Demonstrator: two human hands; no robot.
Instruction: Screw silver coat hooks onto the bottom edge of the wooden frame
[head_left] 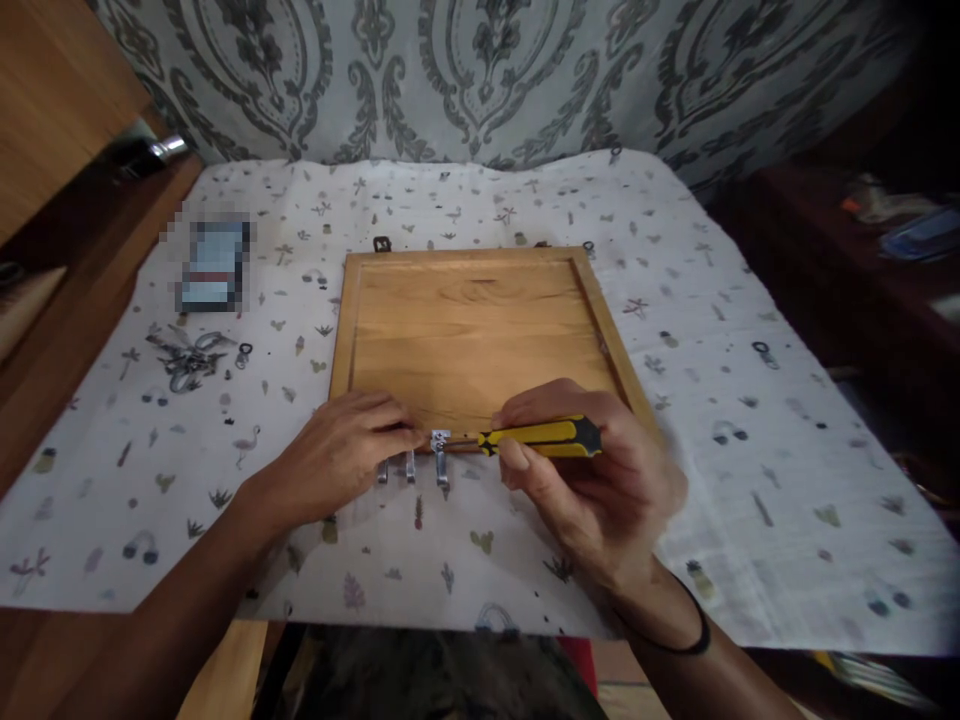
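Observation:
A framed wooden board lies flat on the table, its front edge toward me. Along that edge sit small silver metal hooks, one of them a hook with a plate on the frame. My left hand is closed over the front edge, fingertips just left of this hook; its thumb is mostly hidden. In my right hand is a yellow and black screwdriver, gripped by its handle. The shaft points left, and its tip is at the hook's plate.
A white patterned cloth covers the table. At left lie a pile of metal hardware and a pixelated phone-like object. Dark metal fittings show at the board's far edge. A small ringed metal piece is at right.

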